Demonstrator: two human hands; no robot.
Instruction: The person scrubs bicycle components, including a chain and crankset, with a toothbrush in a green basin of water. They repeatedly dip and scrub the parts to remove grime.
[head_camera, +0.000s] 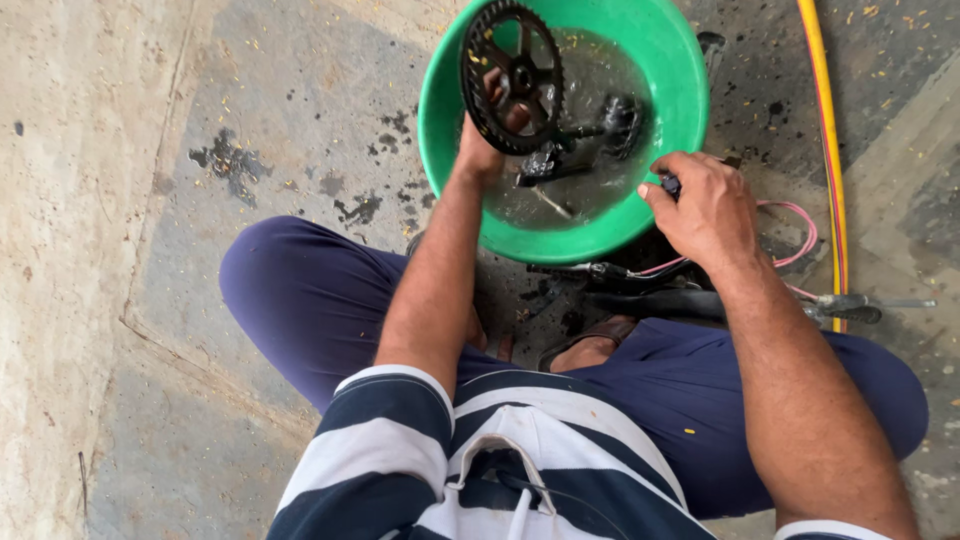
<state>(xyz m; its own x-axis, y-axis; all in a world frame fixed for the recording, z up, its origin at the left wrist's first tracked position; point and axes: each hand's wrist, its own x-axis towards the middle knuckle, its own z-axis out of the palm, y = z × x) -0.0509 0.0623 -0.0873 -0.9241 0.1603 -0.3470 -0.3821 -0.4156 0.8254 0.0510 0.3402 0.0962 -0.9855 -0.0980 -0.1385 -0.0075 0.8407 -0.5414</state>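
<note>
My left hand (487, 130) holds a black toothed chainring with its crank arm (510, 75) upright over a green plastic basin (680, 110). The crank and pedal end dips into dark, dirty liquid in the basin. My right hand (705, 205) rests at the basin's near right rim, fingers closed around a small dark object (671, 184) that is mostly hidden.
I squat on a stained concrete floor (270, 120) in dark blue trousers. A black tool with pink cable (790, 235) lies right of the basin. A yellow hose (825, 120) runs along the right. Oil spots mark the floor left of the basin.
</note>
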